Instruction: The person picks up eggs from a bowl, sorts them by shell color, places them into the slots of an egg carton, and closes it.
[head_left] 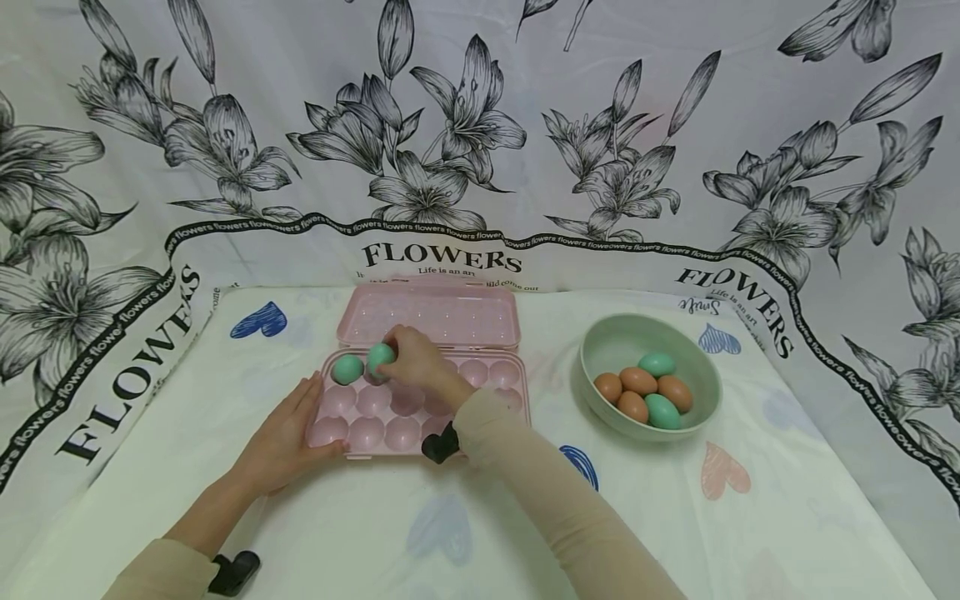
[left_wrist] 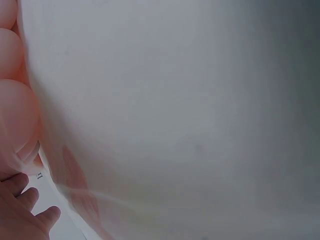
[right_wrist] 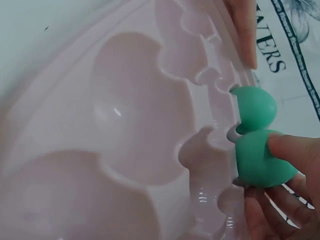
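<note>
A pink egg carton [head_left: 402, 432] lies open, its lid [head_left: 429, 317] folded back. One green egg [head_left: 347, 369] sits in the back-left cup. My right hand [head_left: 420, 364] pinches a second green egg [head_left: 380, 358] at the cup beside it; the right wrist view shows this egg [right_wrist: 262, 159] between thumb and fingers, close to the other green egg [right_wrist: 257, 107]. My left hand [head_left: 281, 442] rests against the carton's left side, fingers extended along the edge and thumb at the front corner. In the left wrist view, fingertips of the left hand [left_wrist: 25, 212] show near the carton [left_wrist: 17, 115].
A pale green bowl [head_left: 592, 400] at the right holds several brown and green eggs. The table [head_left: 337, 533] has a white cloth with heart prints. Behind it hangs a flower-printed cloth [head_left: 465, 192].
</note>
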